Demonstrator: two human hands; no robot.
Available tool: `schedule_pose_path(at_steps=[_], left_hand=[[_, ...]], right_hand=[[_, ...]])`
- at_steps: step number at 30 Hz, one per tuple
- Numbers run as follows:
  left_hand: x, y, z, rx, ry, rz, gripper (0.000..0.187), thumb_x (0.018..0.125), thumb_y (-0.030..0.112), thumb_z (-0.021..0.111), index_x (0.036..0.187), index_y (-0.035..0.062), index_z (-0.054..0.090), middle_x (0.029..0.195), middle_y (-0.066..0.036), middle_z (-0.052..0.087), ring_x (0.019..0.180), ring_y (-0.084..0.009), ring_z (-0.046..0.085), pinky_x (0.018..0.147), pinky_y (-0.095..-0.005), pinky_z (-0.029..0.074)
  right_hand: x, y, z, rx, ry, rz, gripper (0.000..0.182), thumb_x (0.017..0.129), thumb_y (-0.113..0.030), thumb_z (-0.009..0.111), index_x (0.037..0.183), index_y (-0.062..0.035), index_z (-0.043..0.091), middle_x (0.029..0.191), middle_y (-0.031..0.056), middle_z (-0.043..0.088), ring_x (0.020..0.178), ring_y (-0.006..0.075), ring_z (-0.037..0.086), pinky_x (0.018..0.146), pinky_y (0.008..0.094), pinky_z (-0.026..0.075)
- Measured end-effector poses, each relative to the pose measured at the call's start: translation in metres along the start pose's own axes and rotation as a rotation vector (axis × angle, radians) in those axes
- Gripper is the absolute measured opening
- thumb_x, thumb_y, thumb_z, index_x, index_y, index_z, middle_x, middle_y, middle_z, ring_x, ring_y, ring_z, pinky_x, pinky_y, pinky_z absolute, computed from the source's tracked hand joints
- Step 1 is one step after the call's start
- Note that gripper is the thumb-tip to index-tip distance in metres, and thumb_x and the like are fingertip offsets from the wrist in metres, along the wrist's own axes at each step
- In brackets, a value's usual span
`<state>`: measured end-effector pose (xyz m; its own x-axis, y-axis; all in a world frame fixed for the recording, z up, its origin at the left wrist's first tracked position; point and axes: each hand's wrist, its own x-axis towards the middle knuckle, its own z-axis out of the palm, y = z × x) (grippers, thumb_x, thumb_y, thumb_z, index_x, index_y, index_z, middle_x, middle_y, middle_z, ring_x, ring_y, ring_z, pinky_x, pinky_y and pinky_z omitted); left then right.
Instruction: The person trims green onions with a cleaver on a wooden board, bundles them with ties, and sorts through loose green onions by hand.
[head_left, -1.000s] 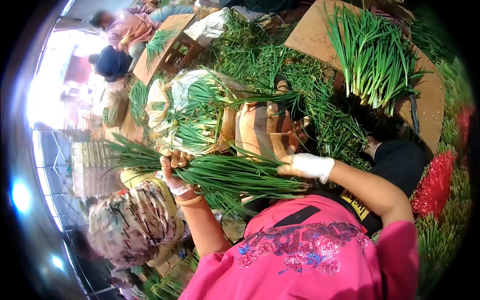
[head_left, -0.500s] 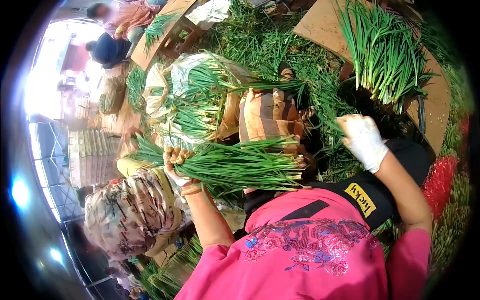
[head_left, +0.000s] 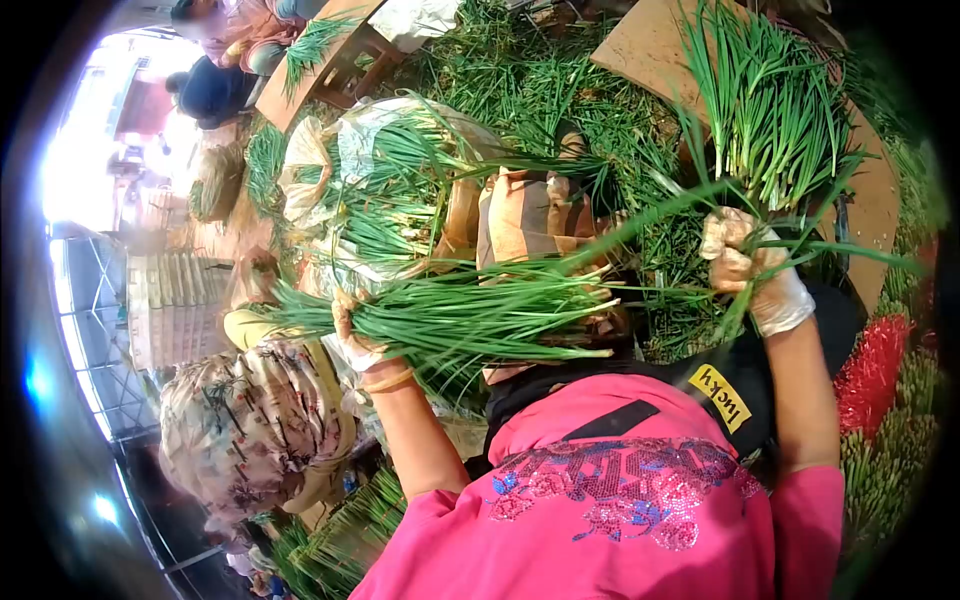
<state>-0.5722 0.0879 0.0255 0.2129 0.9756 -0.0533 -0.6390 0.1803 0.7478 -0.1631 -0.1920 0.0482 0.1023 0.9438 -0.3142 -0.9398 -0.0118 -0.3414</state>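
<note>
A thick bunch of green chives (head_left: 480,315) lies level across my lap, its pale stem ends pointing right. My left hand (head_left: 354,335), in a white glove, is closed around the leafy part. To the right, my gloved right hand (head_left: 752,268) makes a fist, with several loose chive leaves (head_left: 650,228) sticking out on both sides, some blurred. Just above that fist, another pile of chives (head_left: 775,120) rests on a brown board (head_left: 872,230). My right fingers stand apart from the bunch in my left hand.
Loose green leaves (head_left: 500,75) cover the ground ahead. An opened bag (head_left: 305,180) full of chives stands beyond my left hand. A person in patterned clothing (head_left: 250,430) sits at left, near stacked crates (head_left: 178,310). Red strands (head_left: 872,385) lie at right.
My right hand has moved slightly right and turned into a fist, with long loose leaves now trailing from it. My left hand still holds the bunch in nearly the same place.
</note>
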Motion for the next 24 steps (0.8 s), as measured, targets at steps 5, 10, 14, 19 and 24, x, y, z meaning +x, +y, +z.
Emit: schedule_pose_path(at_steps=[5,10,14,19,24], left_hand=[[-0.002,-0.008,-0.033,-0.045,0.186,-0.015,0.02,0.089,0.025,0.054,0.104,0.0123,0.058,0.082,0.001,0.061,0.081,-0.016,0.058,0.08,-0.0394,0.048],[-0.011,-0.014,0.024,-0.122,-0.124,0.026,0.016,0.091,0.02,0.053,0.1,0.008,0.056,0.077,0.0,0.059,0.07,-0.0148,0.055,0.073,-0.0349,0.046],[-0.003,0.005,0.035,-0.157,-0.329,-0.096,0.014,0.089,0.022,0.058,0.092,0.0089,0.055,0.071,0.001,0.055,0.061,-0.0151,0.052,0.069,-0.0335,0.045],[0.009,0.024,0.004,-0.202,-0.264,-0.052,0.005,0.09,0.015,0.052,0.086,0.0105,0.052,0.075,0.0,0.056,0.07,-0.0163,0.055,0.074,-0.0331,0.045],[-0.005,-0.006,0.103,-0.098,-0.504,-0.17,0.017,0.096,0.024,0.045,0.099,0.0092,0.053,0.067,0.004,0.046,0.064,-0.0123,0.048,0.074,-0.0328,0.045]], right_hand=[[-0.017,0.003,-0.01,-2.485,0.408,-0.595,0.032,0.074,-0.029,0.067,0.096,-0.0056,0.062,0.101,0.0096,0.062,0.089,0.0275,0.059,0.079,0.0384,0.045],[0.044,0.086,0.031,-1.682,-0.001,-0.465,0.053,0.077,-0.03,0.066,0.12,-0.0024,0.052,0.119,0.0195,0.055,0.112,0.0296,0.052,0.096,0.0354,0.039],[0.057,0.107,0.021,-2.14,-0.167,-0.143,0.032,0.078,-0.023,0.059,0.107,-0.0076,0.06,0.091,0.0138,0.064,0.084,0.0294,0.063,0.074,0.0398,0.05],[0.039,0.021,-0.056,-2.753,0.116,0.0,0.02,0.074,-0.017,0.059,0.092,-0.01,0.065,0.086,0.0099,0.062,0.086,0.0239,0.063,0.072,0.0392,0.05],[0.054,0.018,0.045,-2.089,-0.08,-0.689,0.041,0.078,-0.029,0.062,0.112,-0.0064,0.059,0.116,0.0151,0.058,0.11,0.0284,0.053,0.09,0.0344,0.043]])
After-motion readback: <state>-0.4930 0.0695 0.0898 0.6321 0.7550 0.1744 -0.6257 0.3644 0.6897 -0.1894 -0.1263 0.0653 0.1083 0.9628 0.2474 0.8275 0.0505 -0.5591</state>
